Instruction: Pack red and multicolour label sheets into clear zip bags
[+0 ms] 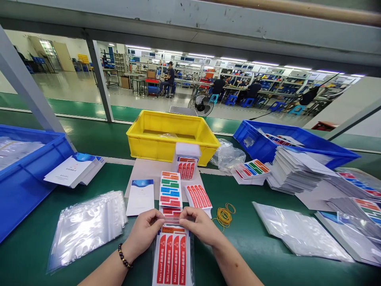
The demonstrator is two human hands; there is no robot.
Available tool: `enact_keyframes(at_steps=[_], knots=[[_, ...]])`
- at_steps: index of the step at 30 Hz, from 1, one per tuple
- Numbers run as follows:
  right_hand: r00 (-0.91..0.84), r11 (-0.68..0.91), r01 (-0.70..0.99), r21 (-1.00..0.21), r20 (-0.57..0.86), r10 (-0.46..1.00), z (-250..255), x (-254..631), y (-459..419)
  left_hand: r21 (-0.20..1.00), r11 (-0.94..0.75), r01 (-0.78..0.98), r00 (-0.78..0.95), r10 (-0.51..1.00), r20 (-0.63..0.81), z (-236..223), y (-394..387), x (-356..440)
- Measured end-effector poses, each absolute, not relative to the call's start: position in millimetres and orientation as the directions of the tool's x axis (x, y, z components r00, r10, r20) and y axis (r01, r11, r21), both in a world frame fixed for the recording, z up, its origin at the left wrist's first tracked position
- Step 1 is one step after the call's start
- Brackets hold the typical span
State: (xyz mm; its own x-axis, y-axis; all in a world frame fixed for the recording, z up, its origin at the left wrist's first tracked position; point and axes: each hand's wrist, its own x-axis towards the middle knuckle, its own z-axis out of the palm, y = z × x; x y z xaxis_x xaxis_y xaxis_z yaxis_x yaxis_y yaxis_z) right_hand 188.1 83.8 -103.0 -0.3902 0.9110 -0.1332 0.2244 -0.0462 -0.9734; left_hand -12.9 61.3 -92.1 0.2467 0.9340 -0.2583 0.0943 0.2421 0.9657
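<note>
A clear plastic bag (193,262) lies before me with a red-and-white label sheet (172,260) inside. My left hand (148,228) pinches the left side of its top edge between thumb and fingers. At the right side of the same edge, my right hand (200,224) is closed in a like pinch. Just beyond the hands lies a stack of multicoloured label sheets (170,190). A white booklet with a blue top (140,198) sits to its left, and a pile of red label sheets (199,197) to its right.
Clear bags are stacked at left (89,226) and right (300,230). Rubber bands (224,216) lie right of my hands. A yellow bin (172,149) stands behind, flanked by a blue bin (32,178) and another blue bin (253,139). Paper stacks (297,169) crowd the right side.
</note>
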Motion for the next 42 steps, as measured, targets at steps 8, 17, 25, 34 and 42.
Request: enact_keyframes(at_steps=[8, 17, 25, 34, 42], knots=[[-0.395, 0.04, 0.252, -0.967, -0.065, 0.916, -106.1, 184.8, 82.1, 0.97, 0.225, 0.094, 0.25, 0.938, -0.242, -94.4, 61.1, -11.5], [-0.446, 0.017, 0.262, -0.965, -0.105, 0.889, -100.8, 183.4, 81.9, 0.97, 0.21, 0.121, 0.272, 0.933, -0.236, -102.5, 60.8, -6.4], [-0.441, 0.107, 0.318, -0.942, -0.047, 0.896, -103.7, 179.5, 79.4, 0.969, 0.242, 0.056, 0.308, 0.919, -0.248, -103.3, 60.1, -2.8], [-0.509, 0.208, 0.388, -0.898, -0.021, 0.86, -103.0, 170.1, 72.2, 0.981, 0.116, 0.154, 0.339, 0.926, -0.163, -110.3, 58.4, 1.2], [-0.402, 0.482, 0.515, -0.709, 0.297, 0.866, -110.1, 182.6, 85.1, 0.855, -0.404, 0.326, 0.15, 0.915, 0.375, -106.9, 59.4, -17.3]])
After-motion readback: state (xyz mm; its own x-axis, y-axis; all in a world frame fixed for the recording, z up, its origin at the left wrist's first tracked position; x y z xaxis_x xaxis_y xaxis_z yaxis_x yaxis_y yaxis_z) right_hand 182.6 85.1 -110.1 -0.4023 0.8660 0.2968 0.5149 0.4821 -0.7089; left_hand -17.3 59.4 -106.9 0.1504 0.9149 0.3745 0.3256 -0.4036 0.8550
